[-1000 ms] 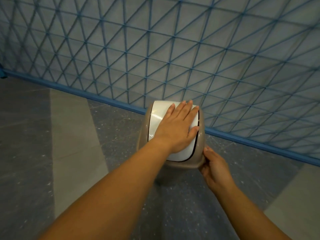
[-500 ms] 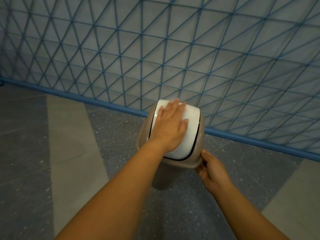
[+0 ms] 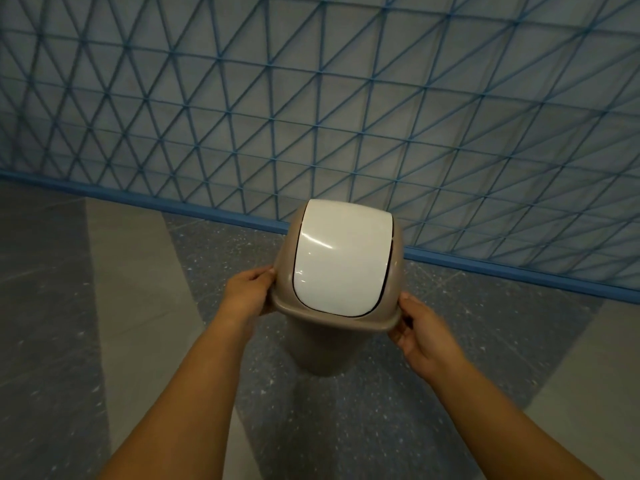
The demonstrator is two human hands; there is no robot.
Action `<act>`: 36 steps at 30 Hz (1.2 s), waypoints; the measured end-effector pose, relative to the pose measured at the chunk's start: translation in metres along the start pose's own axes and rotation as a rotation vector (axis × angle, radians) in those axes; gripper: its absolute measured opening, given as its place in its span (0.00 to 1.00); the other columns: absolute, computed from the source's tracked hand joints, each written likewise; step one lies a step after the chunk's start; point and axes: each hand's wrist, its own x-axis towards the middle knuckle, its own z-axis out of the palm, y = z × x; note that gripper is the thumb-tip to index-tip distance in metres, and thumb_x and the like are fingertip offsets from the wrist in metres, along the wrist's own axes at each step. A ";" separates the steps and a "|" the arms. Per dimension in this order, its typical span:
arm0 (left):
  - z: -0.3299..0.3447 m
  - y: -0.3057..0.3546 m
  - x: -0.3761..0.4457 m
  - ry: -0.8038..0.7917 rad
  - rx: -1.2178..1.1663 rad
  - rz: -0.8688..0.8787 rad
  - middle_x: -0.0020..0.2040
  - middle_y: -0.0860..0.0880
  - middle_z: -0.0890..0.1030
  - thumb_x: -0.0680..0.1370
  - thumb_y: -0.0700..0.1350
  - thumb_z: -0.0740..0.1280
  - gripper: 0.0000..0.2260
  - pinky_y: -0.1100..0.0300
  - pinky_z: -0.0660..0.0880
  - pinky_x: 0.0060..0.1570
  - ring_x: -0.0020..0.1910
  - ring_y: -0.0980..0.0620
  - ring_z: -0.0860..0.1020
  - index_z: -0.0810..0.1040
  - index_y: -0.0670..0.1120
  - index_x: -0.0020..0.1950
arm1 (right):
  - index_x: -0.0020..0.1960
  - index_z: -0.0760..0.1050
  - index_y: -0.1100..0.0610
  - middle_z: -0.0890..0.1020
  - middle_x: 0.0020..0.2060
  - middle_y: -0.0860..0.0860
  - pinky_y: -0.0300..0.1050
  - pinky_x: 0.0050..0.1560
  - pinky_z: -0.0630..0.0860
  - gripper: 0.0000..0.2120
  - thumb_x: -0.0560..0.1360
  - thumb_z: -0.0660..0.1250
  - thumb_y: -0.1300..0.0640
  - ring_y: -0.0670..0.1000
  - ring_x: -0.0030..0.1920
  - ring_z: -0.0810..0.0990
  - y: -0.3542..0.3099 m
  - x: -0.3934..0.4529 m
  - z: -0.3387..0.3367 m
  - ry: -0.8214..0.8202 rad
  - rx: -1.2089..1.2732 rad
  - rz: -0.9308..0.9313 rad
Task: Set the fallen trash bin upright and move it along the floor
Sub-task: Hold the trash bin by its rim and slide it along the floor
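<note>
Presently:
Bin (image 3: 322, 344): upright, frame centre, white lid (image 3: 341, 258) shut.
Left hand (image 3: 247, 296): gripping rim.
Right hand (image 3: 424, 334): gripping rim.

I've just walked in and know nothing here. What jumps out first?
A tan trash bin with a glossy white swing lid stands in the middle. A left hand and a right hand hold its rim from either side. Behind it rises a wall crossed by blue triangular lines.
</note>
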 end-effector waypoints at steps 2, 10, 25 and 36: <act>-0.002 0.001 0.001 -0.037 -0.043 -0.055 0.49 0.41 0.83 0.78 0.44 0.64 0.13 0.56 0.77 0.37 0.41 0.47 0.80 0.79 0.39 0.59 | 0.51 0.79 0.56 0.83 0.40 0.51 0.40 0.37 0.78 0.08 0.78 0.61 0.57 0.47 0.38 0.79 0.000 -0.001 -0.001 0.008 0.018 0.012; -0.009 0.004 -0.002 -0.160 -0.019 -0.131 0.39 0.45 0.79 0.79 0.44 0.62 0.08 0.57 0.75 0.34 0.37 0.50 0.77 0.79 0.42 0.53 | 0.41 0.79 0.56 0.81 0.26 0.48 0.40 0.34 0.77 0.09 0.77 0.62 0.60 0.45 0.30 0.77 -0.005 -0.008 -0.003 0.050 0.035 0.002; 0.020 0.008 -0.005 -0.318 0.040 -0.155 0.42 0.45 0.79 0.80 0.42 0.60 0.09 0.58 0.81 0.31 0.40 0.50 0.78 0.79 0.43 0.48 | 0.51 0.81 0.57 0.84 0.43 0.55 0.53 0.50 0.79 0.10 0.78 0.62 0.58 0.53 0.44 0.80 0.001 -0.001 -0.030 0.199 -0.076 -0.236; 0.083 0.020 0.025 -0.182 0.039 -0.013 0.43 0.45 0.80 0.79 0.45 0.63 0.11 0.56 0.77 0.34 0.38 0.48 0.78 0.78 0.42 0.58 | 0.69 0.70 0.51 0.79 0.51 0.53 0.46 0.50 0.75 0.19 0.79 0.60 0.51 0.47 0.46 0.76 -0.015 0.045 -0.044 0.400 -0.297 -0.512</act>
